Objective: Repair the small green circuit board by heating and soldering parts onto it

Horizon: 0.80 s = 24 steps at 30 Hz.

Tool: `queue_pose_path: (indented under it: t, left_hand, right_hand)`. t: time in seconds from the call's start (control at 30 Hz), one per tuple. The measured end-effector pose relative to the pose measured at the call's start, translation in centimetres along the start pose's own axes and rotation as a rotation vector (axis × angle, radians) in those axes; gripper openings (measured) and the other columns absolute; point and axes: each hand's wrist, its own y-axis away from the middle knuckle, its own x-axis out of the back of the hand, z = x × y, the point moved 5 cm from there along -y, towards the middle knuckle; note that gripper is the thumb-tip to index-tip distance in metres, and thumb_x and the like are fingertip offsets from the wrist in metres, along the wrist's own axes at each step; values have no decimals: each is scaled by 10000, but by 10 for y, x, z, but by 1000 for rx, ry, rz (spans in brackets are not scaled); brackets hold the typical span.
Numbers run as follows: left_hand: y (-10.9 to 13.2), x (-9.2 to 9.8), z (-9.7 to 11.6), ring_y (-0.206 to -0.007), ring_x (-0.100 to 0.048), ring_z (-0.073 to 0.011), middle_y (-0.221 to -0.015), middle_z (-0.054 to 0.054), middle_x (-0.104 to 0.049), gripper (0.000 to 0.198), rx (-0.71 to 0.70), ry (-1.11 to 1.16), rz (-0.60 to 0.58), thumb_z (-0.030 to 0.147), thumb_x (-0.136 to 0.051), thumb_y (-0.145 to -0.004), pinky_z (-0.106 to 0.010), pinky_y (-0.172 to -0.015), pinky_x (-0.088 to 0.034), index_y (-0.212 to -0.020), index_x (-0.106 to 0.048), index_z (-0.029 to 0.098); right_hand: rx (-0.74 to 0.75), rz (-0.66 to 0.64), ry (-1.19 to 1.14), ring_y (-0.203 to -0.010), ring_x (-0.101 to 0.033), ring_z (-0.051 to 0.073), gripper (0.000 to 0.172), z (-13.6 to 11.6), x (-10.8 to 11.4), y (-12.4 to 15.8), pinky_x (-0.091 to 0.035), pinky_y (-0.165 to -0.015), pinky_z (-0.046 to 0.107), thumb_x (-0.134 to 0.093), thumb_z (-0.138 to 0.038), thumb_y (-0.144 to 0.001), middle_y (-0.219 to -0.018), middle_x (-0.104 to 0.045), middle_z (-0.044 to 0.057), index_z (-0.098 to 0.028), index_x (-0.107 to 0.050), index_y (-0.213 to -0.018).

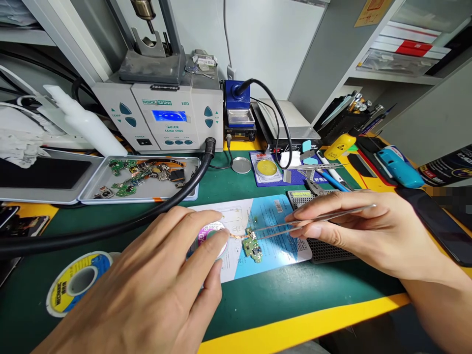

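My left hand (173,270) is closed on a small round spool of desoldering braid (204,231) with a white and pink label. A short length of copper braid (237,236) runs from the spool to a small green circuit board (251,250). That board lies on a blue and white printed card (280,253). Between the thumb and fingers of my right hand (354,231) is a pair of metal tweezers (291,227). Their tips reach the upper part of the board, by the metal connector; whether they grip it, I cannot tell.
A thick black hose (147,221) crosses the left side from the hot-air station (165,115). A tray of circuit boards (147,196) and a yellow-labelled solder reel (79,282) lie on the left. Behind the card stand a soldering iron holder (238,96) and a yellow flux tin (266,168).
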Motion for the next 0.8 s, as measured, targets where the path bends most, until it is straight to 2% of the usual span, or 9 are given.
queue_pose_path:
  t: [0.1, 0.27, 0.4, 0.53, 0.7, 0.8]
  left_hand:
    - [-3, 1, 0, -1216, -606, -288, -1303, -103, -659, 221, 14, -8, 16, 216, -572, -1023, -466, -1162, -451, -1218, -676, 212]
    - [-6, -2, 2, -1256, -558, -299, -1293, -129, -643, 226, -23, -10, -1, 195, -552, -1045, -456, -1186, -359, -1234, -665, 145]
    - [-5, -2, 2, -1195, -575, -297, -1256, -136, -641, 221, -14, 2, 19, 161, -564, -1027, -461, -1143, -388, -1222, -667, 137]
    - [-2, -3, 0, -1250, -596, -310, -1302, -131, -659, 239, 3, -3, 1, 205, -573, -1024, -473, -1178, -432, -1234, -681, 173]
    - [-1, -2, -1, -1228, -621, -312, -1279, -129, -677, 254, -1, -6, 13, 196, -603, -998, -493, -1180, -479, -1236, -687, 177]
    - [1, -2, -1, -1227, -620, -308, -1318, -118, -659, 258, 8, 10, 30, 169, -626, -978, -506, -1194, -475, -1226, -688, 200]
  right_hand:
    - [-2, -1, 13, -811, -822, 210, 170, 0, 0, 1, -658, -696, 221, -919, -271, -816, -948, -873, 26, -318, -895, -977]
    - [15, 3, 18, -813, -823, 213, 178, 2, 0, 2, -659, -663, 215, -919, -284, -818, -958, -873, 21, -330, -892, -987]
    - [58, 17, 19, -777, -823, 200, 195, 4, 1, 2, -661, -636, 206, -915, -311, -823, -951, -873, -10, -375, -885, -1005]
    - [65, 43, 26, -771, -823, 190, 210, 4, 3, 3, -648, -626, 192, -915, -290, -824, -944, -873, -28, -397, -882, -1002]
    - [36, 80, 3, -669, -808, 184, 158, 4, 6, 6, -652, -614, 212, -904, -287, -840, -845, -862, -10, -346, -887, -986]
    - [36, 87, 25, -685, -812, 187, 121, 4, 6, 6, -646, -614, 209, -907, -292, -837, -833, -860, 1, -320, -892, -954]
